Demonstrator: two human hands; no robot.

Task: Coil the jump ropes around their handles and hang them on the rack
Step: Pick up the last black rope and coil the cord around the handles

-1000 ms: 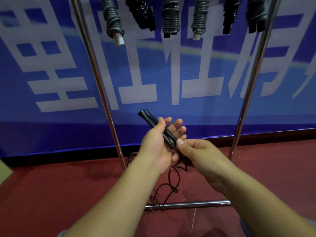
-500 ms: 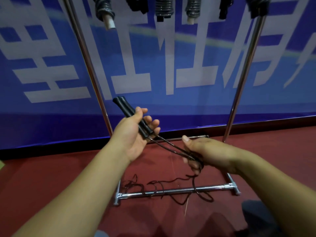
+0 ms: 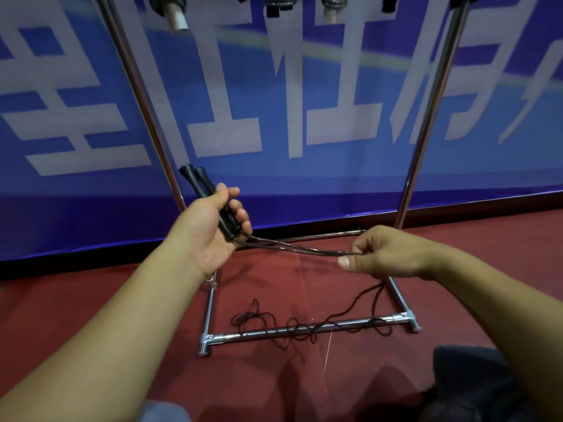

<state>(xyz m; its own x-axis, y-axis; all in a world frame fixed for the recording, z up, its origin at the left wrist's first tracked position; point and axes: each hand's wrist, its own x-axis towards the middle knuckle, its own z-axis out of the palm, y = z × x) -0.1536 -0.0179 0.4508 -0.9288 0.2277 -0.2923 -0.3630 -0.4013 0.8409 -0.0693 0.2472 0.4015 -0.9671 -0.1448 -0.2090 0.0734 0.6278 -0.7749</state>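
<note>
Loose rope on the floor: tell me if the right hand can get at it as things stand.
Probably not directly: the right hand already pinches the rope, and the slack lies well below, draped over the rack's base bar.

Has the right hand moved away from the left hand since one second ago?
Yes. The right hand has moved rightward from the left hand, toward the rack's right pole, drawing the rope out.

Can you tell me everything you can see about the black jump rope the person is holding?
The jump rope has two black handles, side by side, gripped in the left hand. Two thin dark strands run from the handles across to the right hand, which pinches them. Below, the rope drops to the red floor and lies in loose tangles over the rack's shiny bottom bar. None is coiled yet.
</note>
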